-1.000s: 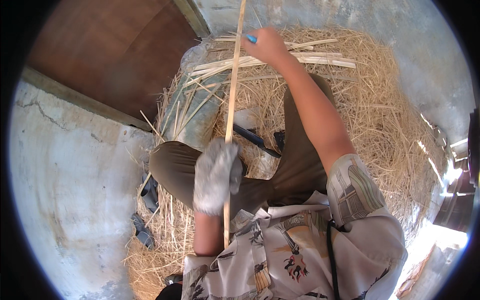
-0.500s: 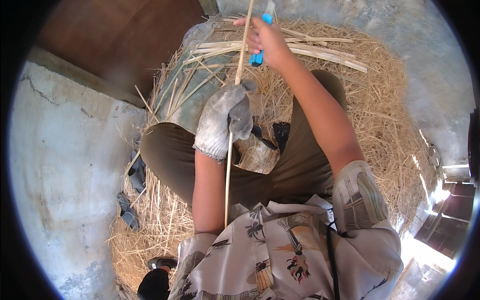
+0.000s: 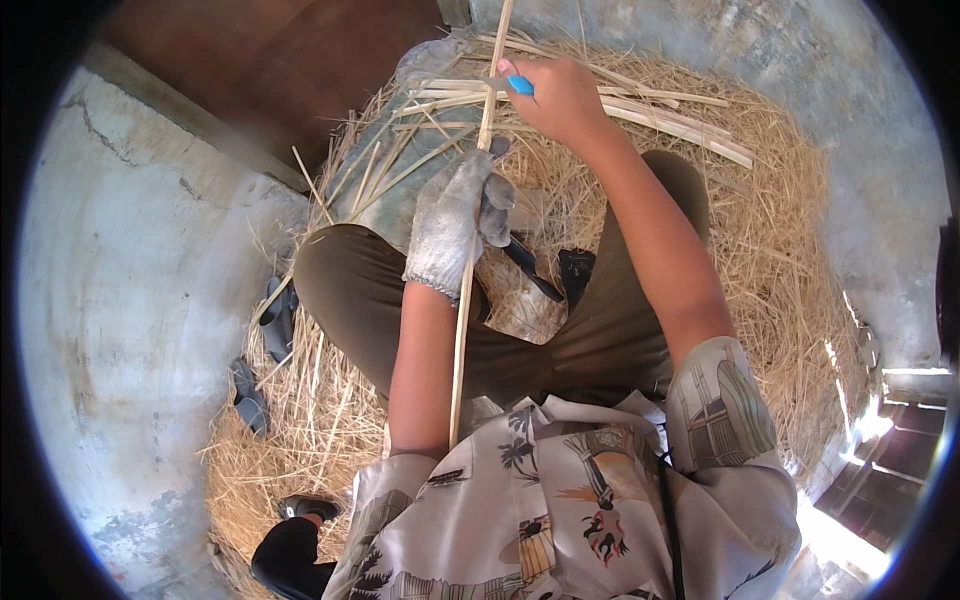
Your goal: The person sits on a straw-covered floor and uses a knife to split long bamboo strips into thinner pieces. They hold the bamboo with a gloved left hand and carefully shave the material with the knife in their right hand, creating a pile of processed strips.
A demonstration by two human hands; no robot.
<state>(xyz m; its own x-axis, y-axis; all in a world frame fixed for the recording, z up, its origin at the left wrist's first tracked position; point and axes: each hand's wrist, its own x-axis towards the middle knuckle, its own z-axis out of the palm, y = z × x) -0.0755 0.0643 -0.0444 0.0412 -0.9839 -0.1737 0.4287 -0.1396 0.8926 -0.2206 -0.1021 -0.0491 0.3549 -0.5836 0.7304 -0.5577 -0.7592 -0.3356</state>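
Observation:
A long, thin, pale strip, apparently bamboo (image 3: 460, 350), runs upright past my left forearm and out at the top of the view. My left hand (image 3: 447, 220), in a grey-white knitted glove, is closed around its middle. Above it my bare right hand (image 3: 570, 100) grips a blue-handled knife (image 3: 520, 85). The knife's blade points left and meets the strip, as far as I can tell; most of the handle is hidden in my fist.
Several split strips (image 3: 690, 130) lie on straw-like shavings (image 3: 770, 220) beyond my crossed legs. A dark blade-like tool (image 3: 532, 268) rests between my legs. Walls (image 3: 150, 330) stand close on both sides. Dark sandals (image 3: 250, 395) lie at left; another person's foot (image 3: 308, 510) shows lower left.
My right hand has turned the knife from pointing up to pointing left, bringing its blade to the strip. The extended forefinger has curled in. My left hand still grips the strip.

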